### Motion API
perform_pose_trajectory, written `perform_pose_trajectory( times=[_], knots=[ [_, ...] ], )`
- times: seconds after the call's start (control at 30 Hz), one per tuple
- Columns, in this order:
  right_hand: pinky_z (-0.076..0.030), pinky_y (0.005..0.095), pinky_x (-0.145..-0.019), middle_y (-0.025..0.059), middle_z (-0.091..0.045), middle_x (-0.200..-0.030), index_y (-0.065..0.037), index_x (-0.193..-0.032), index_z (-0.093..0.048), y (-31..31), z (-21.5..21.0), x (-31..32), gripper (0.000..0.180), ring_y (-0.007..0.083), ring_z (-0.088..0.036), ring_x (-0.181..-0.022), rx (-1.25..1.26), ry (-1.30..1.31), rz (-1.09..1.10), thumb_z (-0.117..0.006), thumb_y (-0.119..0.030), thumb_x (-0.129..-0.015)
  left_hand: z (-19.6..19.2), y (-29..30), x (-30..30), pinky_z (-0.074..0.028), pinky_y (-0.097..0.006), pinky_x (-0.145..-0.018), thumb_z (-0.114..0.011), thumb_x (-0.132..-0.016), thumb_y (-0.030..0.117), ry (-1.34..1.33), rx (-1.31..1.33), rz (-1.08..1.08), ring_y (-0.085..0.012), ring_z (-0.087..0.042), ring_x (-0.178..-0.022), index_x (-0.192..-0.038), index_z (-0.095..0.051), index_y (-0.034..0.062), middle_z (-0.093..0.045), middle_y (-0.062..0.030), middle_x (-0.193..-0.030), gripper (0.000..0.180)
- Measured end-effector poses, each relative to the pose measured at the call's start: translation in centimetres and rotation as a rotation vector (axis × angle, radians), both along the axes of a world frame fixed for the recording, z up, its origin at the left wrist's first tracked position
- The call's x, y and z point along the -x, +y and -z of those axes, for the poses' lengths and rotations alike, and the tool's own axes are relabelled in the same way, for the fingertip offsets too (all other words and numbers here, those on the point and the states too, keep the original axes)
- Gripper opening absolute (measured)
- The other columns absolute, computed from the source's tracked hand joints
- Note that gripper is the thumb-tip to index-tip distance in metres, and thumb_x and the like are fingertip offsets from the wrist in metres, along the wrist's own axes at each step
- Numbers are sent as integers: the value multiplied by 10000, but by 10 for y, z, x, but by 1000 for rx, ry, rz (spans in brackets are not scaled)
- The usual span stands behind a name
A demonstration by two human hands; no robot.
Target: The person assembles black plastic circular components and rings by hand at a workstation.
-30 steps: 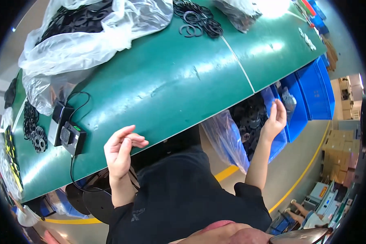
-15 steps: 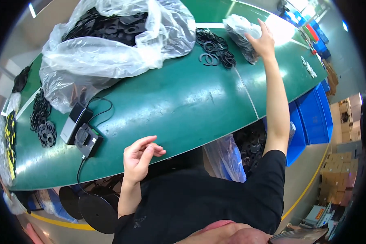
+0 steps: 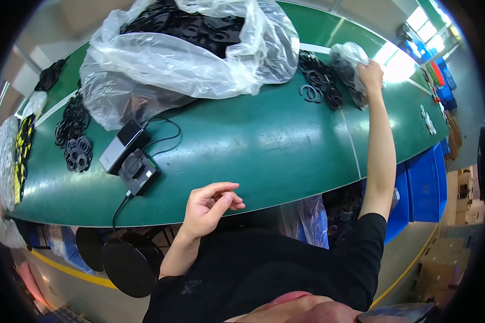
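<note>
At the far right of the green table, my right hand (image 3: pixel 371 76) has its fingers closed on the side of a clear plastic bag (image 3: pixel 348 67). Dark parts show through the bag's lower half. My arm is stretched out to reach it. Just left of the bag lies a heap of black rings (image 3: pixel 322 81), with a few loose ones at its near side. My left hand (image 3: pixel 210 209) hovers by the table's near edge, holding nothing, its index finger stretched out and the others loosely bent.
A large clear bag (image 3: pixel 172 67) full of black parts fills the back left. Nearer stand a silver-black device (image 3: pixel 123 145) and a black cabled unit (image 3: pixel 139 172). Black rings (image 3: pixel 78 153) lie farther left. White pieces (image 3: pixel 428 119) lie far right; blue bins (image 3: pixel 425 183) stand below the edge.
My right hand, spread beside the clear bag before, has closed on it. The whole view has shifted, so the table and its things appear farther right. My left hand keeps much the same pose.
</note>
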State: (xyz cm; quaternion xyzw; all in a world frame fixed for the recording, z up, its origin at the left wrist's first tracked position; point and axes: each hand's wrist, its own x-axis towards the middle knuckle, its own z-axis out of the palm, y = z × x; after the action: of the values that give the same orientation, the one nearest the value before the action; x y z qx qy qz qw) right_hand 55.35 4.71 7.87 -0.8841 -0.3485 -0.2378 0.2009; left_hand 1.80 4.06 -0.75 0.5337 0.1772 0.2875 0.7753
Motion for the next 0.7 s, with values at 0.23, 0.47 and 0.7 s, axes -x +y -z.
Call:
perform_pose_trajectory(
  times=[0.23,0.47,0.7],
  knots=[
    [-442,378,-910,187,-601,-1131,-64,-1219,-550,-13,2,24,705,314,-575,-1055,-92,122,-254,-766,-401,-639,4,0,3,-541,-294,-719,-494,-886,-18,-27,-28,-42,-210,-658,-774,-1087,-566,-77,-649,-141,-845,222],
    [-404,371,-959,169,-545,-1221,-57,-1230,-530,-54,11,29,742,289,-506,-1151,-116,105,-368,-788,-401,-626,2,0,2,-539,-295,-714,-493,-883,-19,-11,-52,-29,-212,-659,-770,-1081,-568,-74,-651,-141,-838,219],
    [-488,326,-739,162,-668,-815,-9,-897,-681,-59,13,29,298,261,-652,-783,-288,4,-332,-691,-273,-759,3,-2,1,-539,-297,-703,-493,-885,-5,12,-68,-63,-214,-659,-768,-1078,-569,-72,-652,-143,-831,217]
  ],
)
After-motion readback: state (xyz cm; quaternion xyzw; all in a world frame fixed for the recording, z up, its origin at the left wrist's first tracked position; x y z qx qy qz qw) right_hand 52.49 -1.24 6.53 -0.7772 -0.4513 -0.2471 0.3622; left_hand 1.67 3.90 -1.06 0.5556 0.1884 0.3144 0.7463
